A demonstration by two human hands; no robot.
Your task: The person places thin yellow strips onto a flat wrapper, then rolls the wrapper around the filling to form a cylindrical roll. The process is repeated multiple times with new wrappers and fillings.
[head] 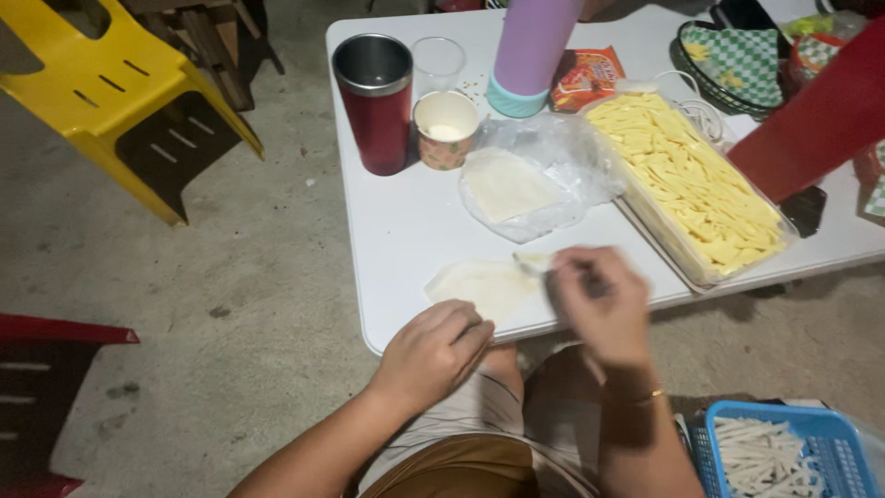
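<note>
On white table [396, 240] — thin, pale wrapper [481, 286] under hands

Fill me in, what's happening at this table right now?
A person sits at a white table. The left hand pins a thin pale wrapper at the table's near edge, while the right hand, blurred, holds something small over it. A tray of yellow sticks lies just beyond.
</note>
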